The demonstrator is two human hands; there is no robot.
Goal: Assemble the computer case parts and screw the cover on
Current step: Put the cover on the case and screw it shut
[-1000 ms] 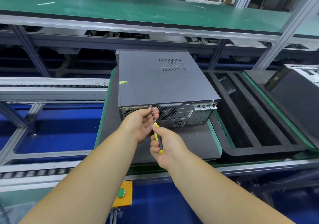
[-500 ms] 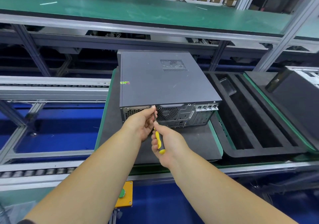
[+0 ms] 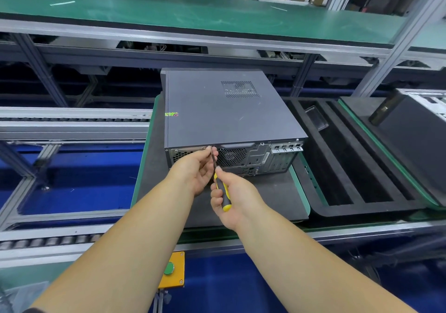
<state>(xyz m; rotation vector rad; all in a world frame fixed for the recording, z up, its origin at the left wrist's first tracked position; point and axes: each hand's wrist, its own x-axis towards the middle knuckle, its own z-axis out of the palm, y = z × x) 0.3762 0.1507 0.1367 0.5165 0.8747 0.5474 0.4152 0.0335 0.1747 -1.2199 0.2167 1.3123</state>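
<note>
A grey computer case (image 3: 226,110) lies flat on a dark foam pallet (image 3: 272,196), its cover on top and its rear panel facing me. My right hand (image 3: 231,201) grips the yellow-and-black handle of a screwdriver (image 3: 223,192). The thin shaft runs up to the top edge of the rear panel, left of the fan grille. My left hand (image 3: 195,167) pinches the shaft near its tip, against the panel. The screw itself is hidden by my fingers.
A black foam tray (image 3: 357,167) with long empty slots sits right of the case. Another dark case (image 3: 415,129) stands at the far right. Roller conveyor rails (image 3: 72,124) run to the left. A yellow box with a green button (image 3: 172,270) hangs below the front edge.
The right hand has turned the handle in its grip, so more of the yellow-and-black handle shows. Both hands stay at the same spot on the rear panel.
</note>
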